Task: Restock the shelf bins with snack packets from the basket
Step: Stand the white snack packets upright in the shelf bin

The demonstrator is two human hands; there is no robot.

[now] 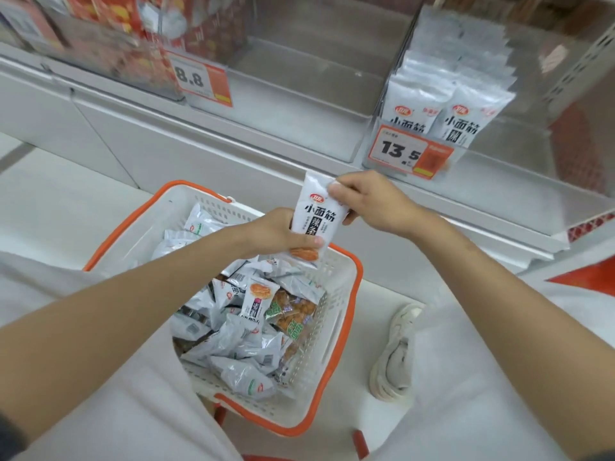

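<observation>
Holding one white snack packet (317, 216) upright over the far rim of the basket (327, 347), that's the picture right now. The left hand (283, 232) grips the packet's lower half, thumb laid across the printed front, fingers curled behind. The right hand (369, 201) pinches the top edge, thumb and fingertips closed on the seal. So both hands are on the same packet, and it sits in the air between basket and shelf, just below the price tag reading 13.5 (407, 154).

Down in the basket: white perforated walls, orange rim, and a loose heap of packets (233, 344) covering the bottom, mostly silvery white, lying every which way. One white packet with an orange round snack printed on it (259, 296) stands up out of the pile. Right beside it lies a clear-fronted pack of orange-brown pieces (293, 311) with green lettering.

Up on the shelf, three clear bins side by side. The right bin (492, 161) holds matching white packets (446, 94), standing upright in two rows one behind another, same black lettering as the one in hand; the 13.5 tag hangs on its front. The middle bin (299, 104) shows its pale floor through the clear wall. The left bin (109, 58) is packed with red packages (109, 11), blurred, with an 8.8 tag (199, 79) at its right corner. On the floor, a pale shoe (396, 354) sits just right of the basket.
</observation>
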